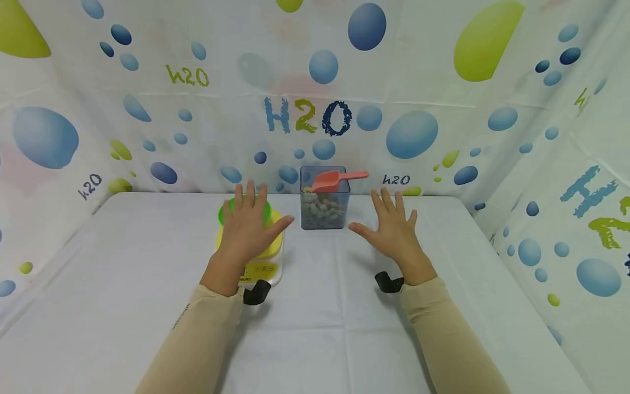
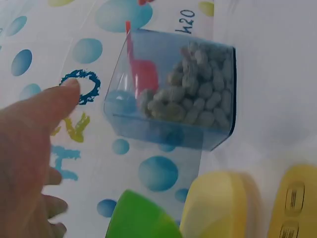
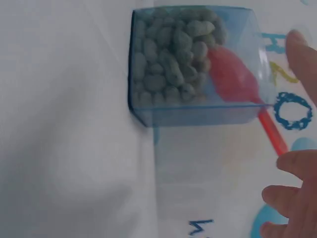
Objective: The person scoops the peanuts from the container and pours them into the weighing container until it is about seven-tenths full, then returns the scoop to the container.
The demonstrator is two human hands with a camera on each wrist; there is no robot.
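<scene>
My left hand point(image 1: 247, 224) is held out with fingers spread, in front of and over a kitchen scale point(image 1: 273, 268) that carries a green bowl point(image 1: 268, 210); the hand hides much of both. Spread in the same way, my right hand point(image 1: 395, 232) hovers over the table to the right and holds nothing. Between the hands, farther back, stands a clear bluish box point(image 1: 325, 216) of unshelled peanuts point(image 2: 198, 89). A red-pink scoop point(image 1: 328, 180) lies in the box, its handle sticking out over the right rim. Neither hand touches the box.
A white cloth covers the table point(image 1: 315, 350). Behind it hangs a white curtain point(image 1: 221, 142) printed with blue and green drops and lettering, and it continues along both sides. Black straps point(image 1: 257, 293) sit at the wrists.
</scene>
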